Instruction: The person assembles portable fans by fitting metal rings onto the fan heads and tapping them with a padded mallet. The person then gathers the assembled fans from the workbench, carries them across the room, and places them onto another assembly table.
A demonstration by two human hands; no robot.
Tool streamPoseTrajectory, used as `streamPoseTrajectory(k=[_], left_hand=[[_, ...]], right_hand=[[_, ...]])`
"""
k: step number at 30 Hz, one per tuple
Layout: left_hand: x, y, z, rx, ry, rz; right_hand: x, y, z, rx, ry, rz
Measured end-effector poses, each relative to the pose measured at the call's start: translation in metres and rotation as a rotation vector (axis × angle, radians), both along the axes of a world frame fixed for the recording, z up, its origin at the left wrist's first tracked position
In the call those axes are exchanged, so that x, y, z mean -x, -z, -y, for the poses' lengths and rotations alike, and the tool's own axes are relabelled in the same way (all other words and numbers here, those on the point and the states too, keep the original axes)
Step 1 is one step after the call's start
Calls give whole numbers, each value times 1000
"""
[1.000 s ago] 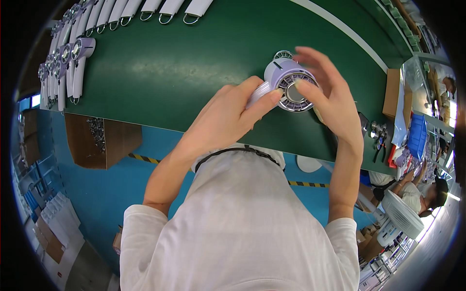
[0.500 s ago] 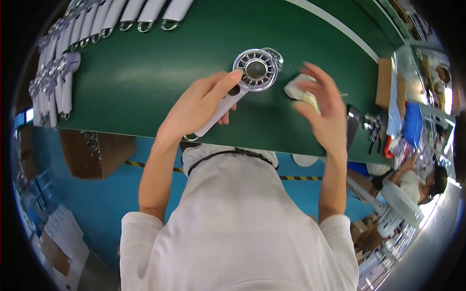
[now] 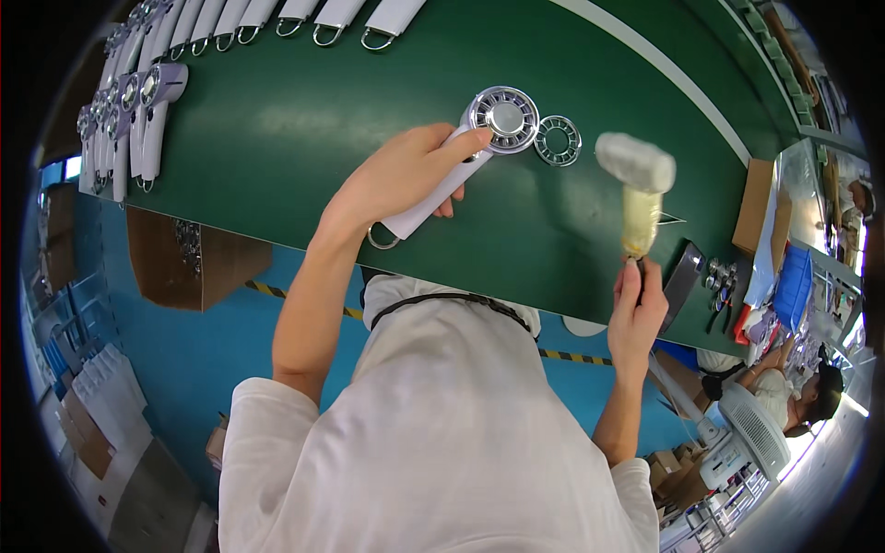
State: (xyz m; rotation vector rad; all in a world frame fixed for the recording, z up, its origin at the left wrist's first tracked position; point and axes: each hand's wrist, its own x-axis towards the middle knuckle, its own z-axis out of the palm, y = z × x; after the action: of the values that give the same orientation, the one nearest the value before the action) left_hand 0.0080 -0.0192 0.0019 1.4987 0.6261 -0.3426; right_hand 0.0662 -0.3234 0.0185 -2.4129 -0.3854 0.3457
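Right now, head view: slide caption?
Left hand holding a handheld fan, right hand a mallet, chrome ring beside the fan.

Fan (image 3: 506,117): smooth plas.; ring (image 3: 559,158): shiny, metal-look; tabletop (image 3: 369,92): smooth, semi-gloss; box (image 3: 230,272): matt cdbd.

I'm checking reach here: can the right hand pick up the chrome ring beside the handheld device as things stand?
Probably not as it is: the right hand grips the white-headed mallet, so it isn't free. Nothing appears to cover the chrome ring, though, and it looks close enough.
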Motion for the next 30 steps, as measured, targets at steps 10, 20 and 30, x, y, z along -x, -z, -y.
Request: streamPoseTrajectory(k=[10,20,30], left_hand=[[3,2,-1,50,-11,9],[1,7,-6,30,34,21],[1,5,-5,43,22,45]], right_hand=[[-32,-36,-86,-84,-389,217],[-31,-41,-87,-103,-292,231],[-34,-24,-83,40,-349,239]])
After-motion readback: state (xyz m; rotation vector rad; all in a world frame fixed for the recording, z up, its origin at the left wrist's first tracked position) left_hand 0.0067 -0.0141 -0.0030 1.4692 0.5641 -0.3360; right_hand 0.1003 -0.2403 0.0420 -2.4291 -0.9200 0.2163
